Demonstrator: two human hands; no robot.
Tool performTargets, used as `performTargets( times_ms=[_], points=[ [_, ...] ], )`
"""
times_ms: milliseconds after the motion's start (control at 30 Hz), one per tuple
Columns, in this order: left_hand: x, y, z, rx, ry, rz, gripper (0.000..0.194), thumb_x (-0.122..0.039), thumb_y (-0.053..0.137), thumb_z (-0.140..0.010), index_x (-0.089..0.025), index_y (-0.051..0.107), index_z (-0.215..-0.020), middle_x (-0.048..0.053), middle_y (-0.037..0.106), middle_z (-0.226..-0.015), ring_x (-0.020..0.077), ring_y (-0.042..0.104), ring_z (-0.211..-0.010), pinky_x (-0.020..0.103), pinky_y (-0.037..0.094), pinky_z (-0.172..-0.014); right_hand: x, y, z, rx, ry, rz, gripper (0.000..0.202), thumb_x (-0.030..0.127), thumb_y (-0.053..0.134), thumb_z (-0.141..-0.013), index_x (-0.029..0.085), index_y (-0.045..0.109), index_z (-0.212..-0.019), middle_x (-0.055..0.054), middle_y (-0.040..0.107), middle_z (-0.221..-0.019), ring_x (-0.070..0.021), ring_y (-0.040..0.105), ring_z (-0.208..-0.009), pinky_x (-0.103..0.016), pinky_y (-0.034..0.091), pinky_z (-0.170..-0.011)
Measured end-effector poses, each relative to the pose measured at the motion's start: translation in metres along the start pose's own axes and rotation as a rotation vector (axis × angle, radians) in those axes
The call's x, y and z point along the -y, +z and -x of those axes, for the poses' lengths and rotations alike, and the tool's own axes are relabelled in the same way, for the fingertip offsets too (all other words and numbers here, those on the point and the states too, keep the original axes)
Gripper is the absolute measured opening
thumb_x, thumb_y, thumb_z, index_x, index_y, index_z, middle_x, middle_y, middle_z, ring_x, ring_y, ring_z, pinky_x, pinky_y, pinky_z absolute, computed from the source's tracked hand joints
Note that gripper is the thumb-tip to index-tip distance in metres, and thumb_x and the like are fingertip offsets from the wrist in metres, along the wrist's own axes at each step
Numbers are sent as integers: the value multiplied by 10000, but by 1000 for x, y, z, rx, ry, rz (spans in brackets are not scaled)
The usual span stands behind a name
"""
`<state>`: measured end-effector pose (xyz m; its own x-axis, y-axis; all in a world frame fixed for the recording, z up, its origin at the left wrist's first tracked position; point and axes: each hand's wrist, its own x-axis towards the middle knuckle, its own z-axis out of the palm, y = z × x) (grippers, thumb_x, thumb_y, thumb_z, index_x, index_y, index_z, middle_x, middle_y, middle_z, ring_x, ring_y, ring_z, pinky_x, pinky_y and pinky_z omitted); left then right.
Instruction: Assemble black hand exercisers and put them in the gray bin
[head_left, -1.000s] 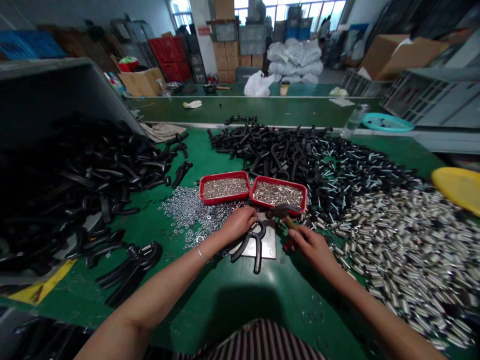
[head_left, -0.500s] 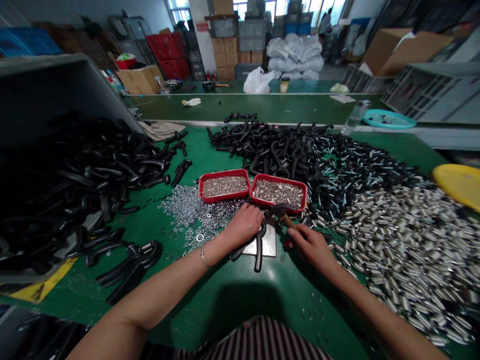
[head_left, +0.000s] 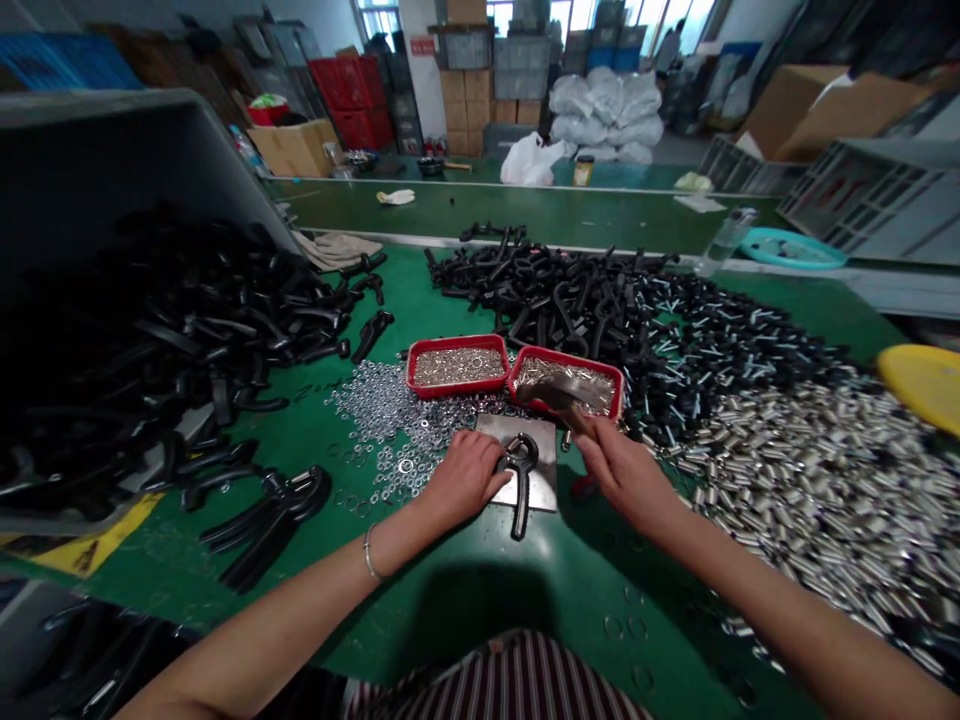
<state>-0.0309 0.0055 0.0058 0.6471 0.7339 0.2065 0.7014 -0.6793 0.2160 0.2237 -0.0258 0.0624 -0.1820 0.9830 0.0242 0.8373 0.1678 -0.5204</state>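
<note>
My left hand point(head_left: 466, 474) is closed on one side of a black clamp-like part point(head_left: 522, 490) with a hooked head and a straight handle. That part lies on a square metal plate point(head_left: 544, 450) on the green table. In my right hand point(head_left: 626, 474) is a hammer point(head_left: 559, 390), gripped by its handle. Its head is raised over the right red tray point(head_left: 619, 395), which holds small metal pins. Beside it, the left red tray point(head_left: 409, 372) holds tiny metal pieces. Loose nuts and washers point(head_left: 375, 410) lie left of my left hand.
Black parts point(head_left: 555, 290) are heaped behind the trays, and more spill from a grey bin point(head_left: 225, 140) at left. At right lie piles of black-headed screws point(head_left: 720, 340) and silver sleeves point(head_left: 810, 470). A yellow lid point(head_left: 922, 378) sits at the right edge.
My left hand has moved back and left from the clamp's head, so more of the head and plate shows. The hammer has risen off the part. The view has shifted slightly.
</note>
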Motion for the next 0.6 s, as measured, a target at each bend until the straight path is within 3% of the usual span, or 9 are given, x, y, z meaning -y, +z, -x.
performTargets(
  times_ms=[133,267,400,500,600],
  points=[
    [-3,3,1,19,-47,-4,246,-396,592,-935,-165,583,-1021,96,640,-1037,278,554,-1014,447,407,-932,-5,9,-21,217,9,147,322,420,399,-1004,183,613,-965,-103,699,-818,-220,643,-690,-309,426,-617],
    [-1,8,-1,-4,-68,35,250,-388,609,-927,-165,579,-1036,100,632,-1039,282,550,-1034,445,414,-929,-5,9,-26,129,-38,104,363,441,333,-1031,185,590,-1039,-99,705,-884,-219,651,-779,-307,429,-661],
    [1,5,6,-51,-118,107,270,-385,626,-917,-162,568,-1057,106,622,-1061,272,546,-1041,434,428,-930,1,9,-14,256,0,197,337,441,366,-1024,188,572,-941,-95,693,-814,-210,638,-694,-286,367,-590],
    [-5,0,17,-133,-192,83,263,-395,571,-947,-165,557,-1073,110,612,-1073,268,538,-1035,437,427,-929,5,13,-1,251,-94,118,343,449,331,-1035,203,562,-974,-87,701,-862,-203,644,-717,-286,376,-612],
    [-16,-1,28,-102,-267,8,278,-437,563,-939,-166,565,-1001,102,611,-987,274,548,-955,447,437,-877,7,20,5,269,-69,159,318,437,370,-1018,198,579,-988,-90,696,-802,-209,633,-653,-296,366,-592]
  ],
)
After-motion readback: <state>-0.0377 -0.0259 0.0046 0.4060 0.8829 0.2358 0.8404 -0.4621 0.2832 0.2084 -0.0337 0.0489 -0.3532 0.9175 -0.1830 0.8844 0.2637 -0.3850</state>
